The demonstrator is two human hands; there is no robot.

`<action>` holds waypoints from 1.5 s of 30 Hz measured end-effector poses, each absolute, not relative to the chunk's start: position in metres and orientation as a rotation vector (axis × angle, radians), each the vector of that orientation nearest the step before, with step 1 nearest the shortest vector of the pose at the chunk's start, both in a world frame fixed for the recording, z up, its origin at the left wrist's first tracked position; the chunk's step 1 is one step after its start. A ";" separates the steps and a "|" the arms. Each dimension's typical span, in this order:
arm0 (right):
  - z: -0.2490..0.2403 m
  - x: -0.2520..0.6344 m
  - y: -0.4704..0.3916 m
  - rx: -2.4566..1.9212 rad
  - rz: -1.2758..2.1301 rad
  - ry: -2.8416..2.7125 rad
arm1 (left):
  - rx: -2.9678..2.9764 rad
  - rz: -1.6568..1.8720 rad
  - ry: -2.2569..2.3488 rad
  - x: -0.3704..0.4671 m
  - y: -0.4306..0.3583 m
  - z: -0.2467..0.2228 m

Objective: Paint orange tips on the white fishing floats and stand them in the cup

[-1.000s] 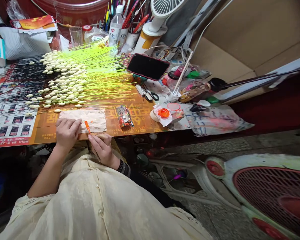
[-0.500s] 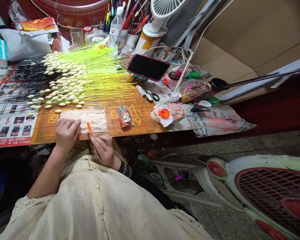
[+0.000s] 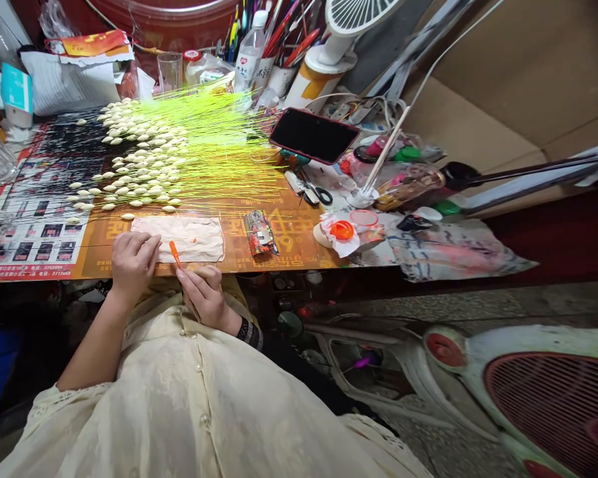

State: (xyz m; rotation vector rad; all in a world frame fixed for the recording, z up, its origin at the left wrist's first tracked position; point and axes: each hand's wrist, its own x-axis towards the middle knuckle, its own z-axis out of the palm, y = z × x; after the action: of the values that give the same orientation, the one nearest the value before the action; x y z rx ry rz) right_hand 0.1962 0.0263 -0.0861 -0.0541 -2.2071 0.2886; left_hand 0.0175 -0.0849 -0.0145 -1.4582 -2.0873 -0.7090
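Note:
My left hand (image 3: 135, 260) rests at the left end of a pale cloth (image 3: 179, 238), fingers bent and pressed together; whatever they grip is too small to make out. In my right hand (image 3: 204, 292) is a thin tool with an orange tip (image 3: 175, 253), pointing up over the cloth's front edge. A small orange spot marks the cloth. Behind it lie many cream buds (image 3: 149, 174) on thin stems, with yellow-green stems (image 3: 219, 143) spreading to the right.
Right of the cloth stands a paint-stained block (image 3: 260, 234). Further right are an orange paint cup (image 3: 341, 230), black scissors (image 3: 319, 194) and a propped phone (image 3: 313, 135). A water bottle (image 3: 250, 54) and a small fan (image 3: 346, 40) stand behind.
The view has shifted, so the table things appear further right. Relative to the cloth, both hands are further left, and the orange tip has moved left with my right hand.

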 end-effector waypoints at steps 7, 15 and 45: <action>-0.093 0.194 0.025 -0.058 0.296 -2.225 | -1.461 -0.704 -2.052 0.017 -0.086 -0.016; -0.095 0.194 0.024 -0.065 0.314 -2.188 | -1.439 -0.707 -2.061 0.017 -0.086 -0.017; -0.085 0.184 0.014 -0.003 0.294 -2.225 | -1.379 -0.693 -2.073 0.013 -0.100 -0.022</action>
State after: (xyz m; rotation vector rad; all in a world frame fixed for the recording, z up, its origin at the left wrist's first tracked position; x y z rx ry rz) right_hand 0.1844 0.0143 -0.0846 -0.0033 -2.2251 0.2942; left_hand 0.0134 -0.1002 -0.0221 -1.3786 -2.0727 -0.6930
